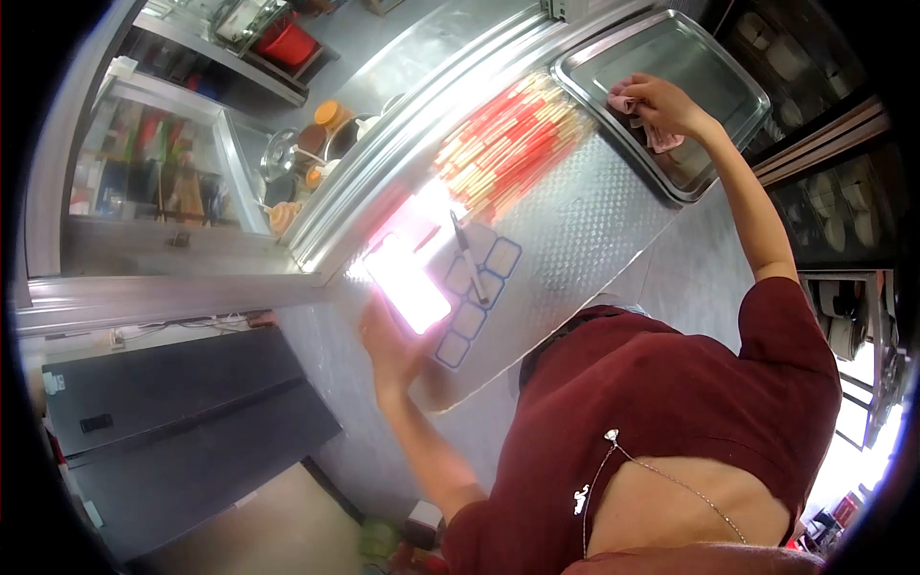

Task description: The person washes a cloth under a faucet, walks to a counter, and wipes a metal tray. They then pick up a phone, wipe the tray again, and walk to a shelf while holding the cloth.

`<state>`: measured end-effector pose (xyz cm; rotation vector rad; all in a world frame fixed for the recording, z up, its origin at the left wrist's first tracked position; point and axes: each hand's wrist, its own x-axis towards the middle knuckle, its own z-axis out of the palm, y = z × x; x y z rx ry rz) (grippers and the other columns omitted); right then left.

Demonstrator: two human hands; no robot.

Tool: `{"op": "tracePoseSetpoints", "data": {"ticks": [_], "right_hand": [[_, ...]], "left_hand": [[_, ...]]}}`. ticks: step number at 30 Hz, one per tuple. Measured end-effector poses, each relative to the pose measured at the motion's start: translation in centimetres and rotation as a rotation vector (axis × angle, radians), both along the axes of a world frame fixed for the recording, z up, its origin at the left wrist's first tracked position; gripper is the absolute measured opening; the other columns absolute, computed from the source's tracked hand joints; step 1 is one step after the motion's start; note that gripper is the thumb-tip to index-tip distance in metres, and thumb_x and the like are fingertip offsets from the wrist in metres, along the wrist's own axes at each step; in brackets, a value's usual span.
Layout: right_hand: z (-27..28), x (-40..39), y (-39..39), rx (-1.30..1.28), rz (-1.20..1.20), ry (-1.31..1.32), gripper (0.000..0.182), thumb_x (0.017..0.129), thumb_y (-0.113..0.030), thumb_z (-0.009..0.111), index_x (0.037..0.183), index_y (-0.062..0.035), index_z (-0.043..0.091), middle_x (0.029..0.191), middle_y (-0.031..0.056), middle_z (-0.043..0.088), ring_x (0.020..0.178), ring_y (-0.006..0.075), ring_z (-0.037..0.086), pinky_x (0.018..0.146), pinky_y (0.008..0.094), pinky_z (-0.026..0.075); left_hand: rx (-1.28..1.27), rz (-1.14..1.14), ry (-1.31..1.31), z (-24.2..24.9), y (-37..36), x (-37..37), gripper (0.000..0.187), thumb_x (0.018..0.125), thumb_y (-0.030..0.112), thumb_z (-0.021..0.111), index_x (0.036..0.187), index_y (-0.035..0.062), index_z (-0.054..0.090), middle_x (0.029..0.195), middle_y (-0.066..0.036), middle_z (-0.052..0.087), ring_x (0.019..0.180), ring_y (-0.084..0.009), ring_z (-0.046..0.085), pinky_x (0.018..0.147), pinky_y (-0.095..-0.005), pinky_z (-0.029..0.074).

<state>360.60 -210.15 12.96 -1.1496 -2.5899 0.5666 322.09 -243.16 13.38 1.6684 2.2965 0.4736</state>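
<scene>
My left hand (387,343) is closed around the lower edge of a phone (409,285), whose screen glows white and overexposed. Beside the phone lie a pen (470,261) and a sheet of blue-bordered labels (462,335), flat on the textured metal counter (565,225). My right hand (663,103) pinches a crumpled pink cloth (661,137) over a shallow metal tray (594,69), and the cloth hangs down against the tray's inside. Between the two hands, a pile of thin sticks in red and pale wrapping (513,139) covers the counter, somewhat blurred.
A metal-framed glass window (335,206) borders the counter's far side. Behind it stand jars with orange lids (331,115) and a red bucket (287,45). Dark cabinet panels (182,422) are at lower left. Shelves with stacked bowls (834,211) line the right side.
</scene>
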Motion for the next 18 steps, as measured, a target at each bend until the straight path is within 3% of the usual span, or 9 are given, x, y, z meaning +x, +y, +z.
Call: {"op": "tracePoseSetpoints", "data": {"ticks": [3,6,10,12,15,18], "right_hand": [[-0.4,0.2,0.2,0.012,-0.028,-0.015,0.03,0.074,0.002,0.049,0.101,-0.0026,0.061,0.104,0.0139,0.054,0.097,0.0295,0.053,0.085,0.0325,0.043],[-0.4,0.1,0.1,0.005,-0.027,0.007,0.03,0.074,0.003,0.049,0.101,-0.0024,0.061,0.103,0.0138,0.054,0.097,0.0292,0.054,0.085,0.0326,0.043],[-0.2,0.3,-0.1,0.01,-0.011,0.04,0.03,0.073,0.003,0.049,0.101,-0.0018,0.06,0.103,0.0137,0.054,0.095,0.0288,0.054,0.084,0.0321,0.043],[0.0,0.5,-0.2,0.003,-0.009,0.075,0.029,0.074,0.004,0.049,0.1,-0.001,0.06,0.102,0.0136,0.053,0.094,0.0284,0.054,0.083,0.0316,0.043],[0.2,0.6,-0.3,-0.048,-0.011,0.14,0.028,0.075,0.004,0.049,0.1,0.0002,0.06,0.099,0.0134,0.052,0.091,0.0277,0.054,0.082,0.031,0.043],[-0.3,1.1,0.1,-0.051,-0.01,0.15,0.028,0.075,0.004,0.049,0.1,0.0007,0.06,0.097,0.0135,0.052,0.089,0.0272,0.053,0.08,0.031,0.043]], "left_hand": [[-0.028,0.012,-0.019,-0.9,0.0,-0.9,0.096,0.058,0.035,0.076,0.13,-0.0045,0.028,0.121,-0.022,0.041,0.112,-0.0347,0.038,0.095,-0.0448,0.03],[0.09,0.036,0.034,-3.1,0.2,-3.1,0.081,0.069,0.036,0.069,0.129,-0.0045,0.032,0.108,-0.022,0.05,0.105,-0.0364,0.046,0.092,-0.0444,0.033],[0.257,0.37,-0.292,-4.9,2.5,-4.8,0.059,0.08,0.025,0.06,0.124,-0.0084,0.039,0.09,-0.016,0.057,0.085,-0.0252,0.055,0.078,-0.0327,0.042],[0.255,0.447,-0.387,-2.8,3.6,-3.8,0.049,0.084,0.02,0.056,0.12,-0.0098,0.042,0.081,-0.011,0.058,0.075,-0.0183,0.056,0.07,-0.0269,0.044],[0.263,0.416,-0.497,-2.9,4.2,-4.4,0.047,0.085,0.02,0.054,0.12,-0.01,0.043,0.077,-0.006,0.058,0.071,-0.0126,0.054,0.065,-0.0244,0.043],[0.257,0.442,-0.671,-2.7,4.6,-4.7,0.043,0.083,0.016,0.052,0.118,-0.0093,0.046,0.083,-0.007,0.06,0.075,-0.0123,0.054,0.067,-0.0244,0.044]]}}
